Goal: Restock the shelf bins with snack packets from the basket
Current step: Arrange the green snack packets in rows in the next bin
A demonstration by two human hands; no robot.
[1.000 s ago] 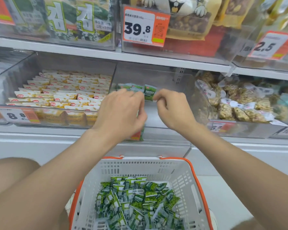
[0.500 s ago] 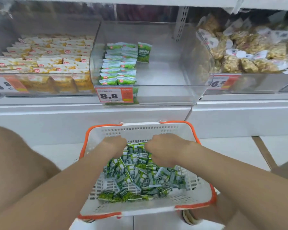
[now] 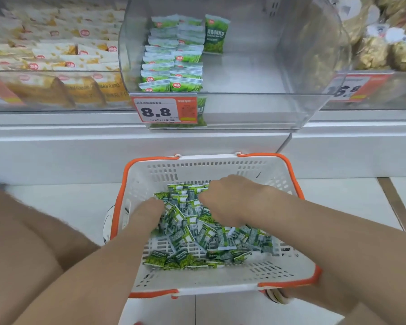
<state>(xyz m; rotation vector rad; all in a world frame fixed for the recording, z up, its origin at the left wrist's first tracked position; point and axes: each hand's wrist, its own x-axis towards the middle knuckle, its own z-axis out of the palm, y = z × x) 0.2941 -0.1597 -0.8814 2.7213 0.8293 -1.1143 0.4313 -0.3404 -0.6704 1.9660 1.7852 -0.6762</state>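
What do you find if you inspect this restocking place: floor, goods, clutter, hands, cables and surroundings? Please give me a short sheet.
Surface: white floor tiles below the shelf.
Job's things: white basket with orange handles, holding loose green packets; clear bin with two rows of stacked packets at its left, one upright packet beside them at the back, the rest bare.
Clutter: nothing seen.
Hands: left hand and right hand both down among the basket's packets; grip hidden.
Cables: nothing seen.
Surroundings: price tag reading 8.8 on the bin front; yellow packets in the left bin; golden snacks in the right bin.
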